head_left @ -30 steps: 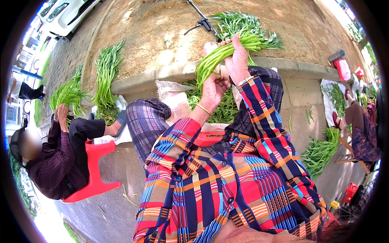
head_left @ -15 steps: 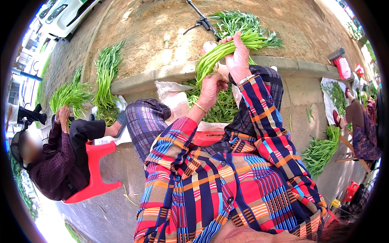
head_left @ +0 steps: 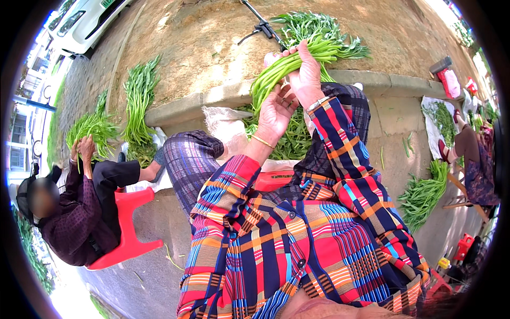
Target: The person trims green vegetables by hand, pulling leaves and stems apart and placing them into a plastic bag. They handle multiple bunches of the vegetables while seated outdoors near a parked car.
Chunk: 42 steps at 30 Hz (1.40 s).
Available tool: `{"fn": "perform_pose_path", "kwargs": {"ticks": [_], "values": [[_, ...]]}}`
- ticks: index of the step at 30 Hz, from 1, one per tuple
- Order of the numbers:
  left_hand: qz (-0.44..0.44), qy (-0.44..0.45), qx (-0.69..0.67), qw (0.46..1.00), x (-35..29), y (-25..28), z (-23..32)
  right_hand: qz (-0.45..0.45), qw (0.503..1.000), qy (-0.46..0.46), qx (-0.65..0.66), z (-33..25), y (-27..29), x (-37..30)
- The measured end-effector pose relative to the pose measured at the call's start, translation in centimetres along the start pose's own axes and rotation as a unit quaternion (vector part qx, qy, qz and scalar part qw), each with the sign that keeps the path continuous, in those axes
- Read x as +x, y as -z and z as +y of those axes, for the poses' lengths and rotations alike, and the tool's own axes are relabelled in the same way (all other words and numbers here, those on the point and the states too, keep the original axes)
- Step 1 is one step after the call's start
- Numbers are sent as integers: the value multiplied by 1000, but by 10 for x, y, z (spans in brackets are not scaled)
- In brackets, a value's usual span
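Observation:
A bunch of leafy green stems, looking like water spinach [head_left: 281, 67], is held up in front of me, its pale stems bending down to the left. My right hand [head_left: 305, 77] wraps round the middle of the bunch, thumb raised along it. Just under the stems is my left hand [head_left: 274, 114], palm turned up and fingers loosely bent but apart. It touches or nearly touches the stem ends; no separate stem shows in it. Below both hands, a heap of loose greens [head_left: 289, 139] lies on a white plastic sheet [head_left: 226, 126] between my knees.
A leafy pile [head_left: 313, 29] rests beyond the curb [head_left: 178, 109], beside a black tripod leg [head_left: 265, 29]. At left a person on a red stool [head_left: 127, 228] handles greens near another bunch [head_left: 139, 101]. More greens [head_left: 425, 194] lie on the right, near another seated person.
My left hand's fingers have gone from pinched together to spread, and the hand has turned palm up. The bunch has shifted slightly left in my right hand. The person at left has raised their hands slightly.

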State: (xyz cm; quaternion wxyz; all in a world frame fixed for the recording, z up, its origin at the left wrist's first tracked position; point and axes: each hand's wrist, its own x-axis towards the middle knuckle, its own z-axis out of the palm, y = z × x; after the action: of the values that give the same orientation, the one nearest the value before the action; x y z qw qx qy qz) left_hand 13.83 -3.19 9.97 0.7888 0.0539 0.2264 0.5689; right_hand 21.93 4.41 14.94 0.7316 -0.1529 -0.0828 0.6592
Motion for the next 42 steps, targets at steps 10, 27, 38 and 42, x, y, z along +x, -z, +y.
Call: {"fn": "perform_pose_path", "kwargs": {"ticks": [10,27,38,42], "values": [[74,-6,-12,997,3,7,-6,1,1000,-2,-21,3,-2,-6],[75,56,12,996,-4,1,-4,-3,999,-4,-37,0,1,-4],[-2,64,109,992,3,5,-2,3,1000,-8,-19,3,3,-3],[2,96,265,959,-1,9,-11,-16,1000,-26,-5,-2,-2,-4]]}}
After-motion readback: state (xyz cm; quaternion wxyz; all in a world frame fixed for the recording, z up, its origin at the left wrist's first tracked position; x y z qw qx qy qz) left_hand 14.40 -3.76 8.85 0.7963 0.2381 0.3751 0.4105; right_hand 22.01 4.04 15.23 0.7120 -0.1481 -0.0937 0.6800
